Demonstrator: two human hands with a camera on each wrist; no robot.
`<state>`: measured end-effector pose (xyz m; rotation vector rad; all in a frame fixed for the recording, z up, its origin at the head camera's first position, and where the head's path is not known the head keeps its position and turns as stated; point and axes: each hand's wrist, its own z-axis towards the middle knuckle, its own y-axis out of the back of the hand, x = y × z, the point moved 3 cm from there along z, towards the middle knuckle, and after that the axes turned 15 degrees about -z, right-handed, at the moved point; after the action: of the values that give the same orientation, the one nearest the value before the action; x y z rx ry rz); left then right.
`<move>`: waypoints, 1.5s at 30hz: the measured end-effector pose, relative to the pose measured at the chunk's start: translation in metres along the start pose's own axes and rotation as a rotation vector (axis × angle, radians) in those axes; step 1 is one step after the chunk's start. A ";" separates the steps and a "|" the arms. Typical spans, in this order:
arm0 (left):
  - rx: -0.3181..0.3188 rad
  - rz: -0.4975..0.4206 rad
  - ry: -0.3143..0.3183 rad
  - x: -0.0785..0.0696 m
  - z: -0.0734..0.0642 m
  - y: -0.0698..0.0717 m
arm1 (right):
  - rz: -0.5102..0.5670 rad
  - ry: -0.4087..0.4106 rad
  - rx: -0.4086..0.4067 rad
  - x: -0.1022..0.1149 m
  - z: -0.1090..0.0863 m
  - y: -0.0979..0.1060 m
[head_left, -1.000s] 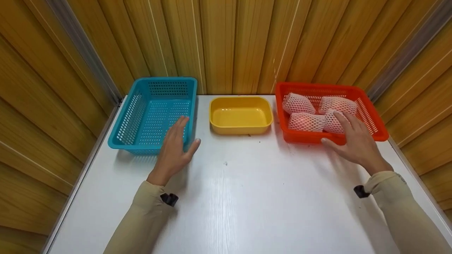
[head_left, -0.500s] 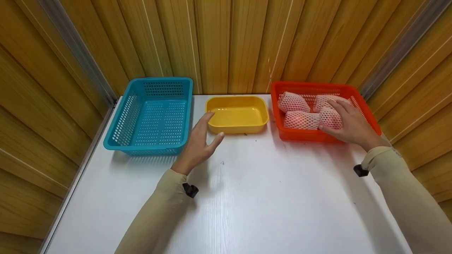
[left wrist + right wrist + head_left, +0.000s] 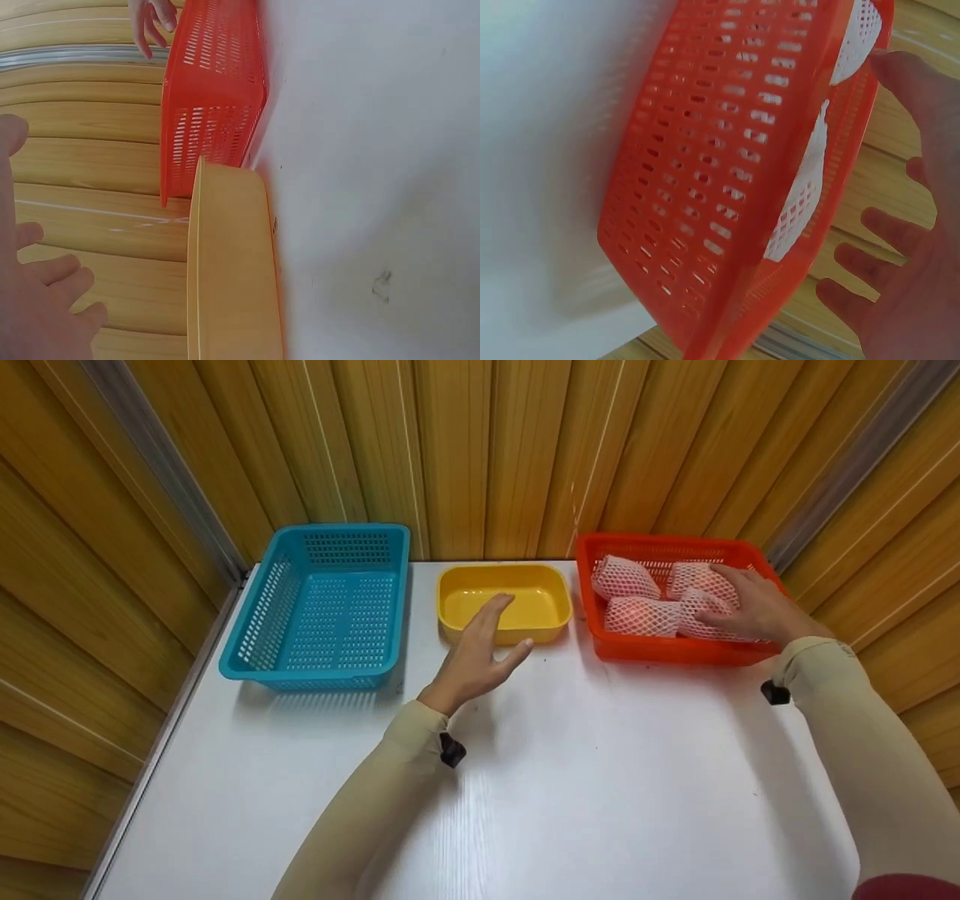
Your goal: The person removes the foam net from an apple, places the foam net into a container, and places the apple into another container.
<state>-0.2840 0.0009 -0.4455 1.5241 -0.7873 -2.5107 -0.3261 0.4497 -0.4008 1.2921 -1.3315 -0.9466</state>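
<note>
Several round fruits in white foam net sleeves [image 3: 643,617], pinkish through the mesh, lie in a red basket [image 3: 675,649] at the right of the head view. Over the basket's right part hovers my right hand [image 3: 761,604], fingers spread above the net-wrapped fruit [image 3: 706,611] nearest it. The right wrist view shows this hand [image 3: 907,247] apart from the basket wall, holding nothing. My left hand [image 3: 472,660] hangs in front of and partly over the yellow tub [image 3: 502,635], thumb and fingers apart. Nothing is in it in the left wrist view.
A blue perforated basket [image 3: 315,679] stands at the left on the white table [image 3: 600,795]. Yellow-brown wood-look panels [image 3: 457,457] wall in the back and both sides. A dark red rounded thing [image 3: 907,887] shows at the bottom right edge.
My left hand has moved right, from beside the blue basket to before the yellow tub. My right hand has reached farther over the red basket. The head view has shifted slightly.
</note>
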 end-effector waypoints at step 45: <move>0.294 0.129 0.065 0.000 0.074 -0.111 | -0.109 0.004 0.311 -0.012 0.044 -0.008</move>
<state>-0.3273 0.1243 -0.4713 1.5686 -1.2468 -2.3211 -0.3685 0.4557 -0.4182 1.6152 -1.4572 -0.8312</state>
